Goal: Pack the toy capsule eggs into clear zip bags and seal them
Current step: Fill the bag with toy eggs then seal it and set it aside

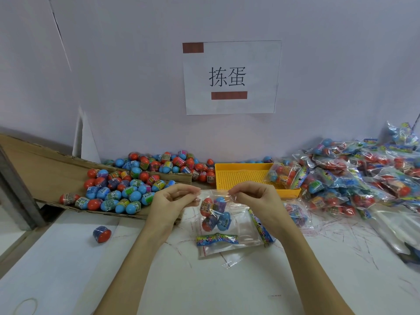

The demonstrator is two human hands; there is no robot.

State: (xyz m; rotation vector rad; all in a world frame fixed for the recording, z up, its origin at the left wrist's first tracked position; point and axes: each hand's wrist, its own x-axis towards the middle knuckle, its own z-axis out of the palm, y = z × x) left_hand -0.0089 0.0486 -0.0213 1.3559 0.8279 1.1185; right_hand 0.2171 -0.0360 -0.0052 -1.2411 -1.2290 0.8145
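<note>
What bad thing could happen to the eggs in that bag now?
Both hands, left hand and right hand, pinch only the top edge of the clear bag. If a pinch slips before sealing, its eggs may spill. The loose egg on the table could roll away.

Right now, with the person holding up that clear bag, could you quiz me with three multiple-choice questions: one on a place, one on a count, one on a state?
1. Where does the yellow perforated plastic tray sit?
A. behind the hands
B. on the floor
C. on the cardboard

2. How many capsule eggs show in the held clear zip bag?
A. one
B. four
C. ten

3. How do the left hand and right hand meet the bag?
A. both pinch its top edge
B. both lie flat
C. only one touches

Answers: 1 A, it lies beyond the fingers; 2 B, four eggs show through the film; 3 A, fingers pinch both top corners.
</note>
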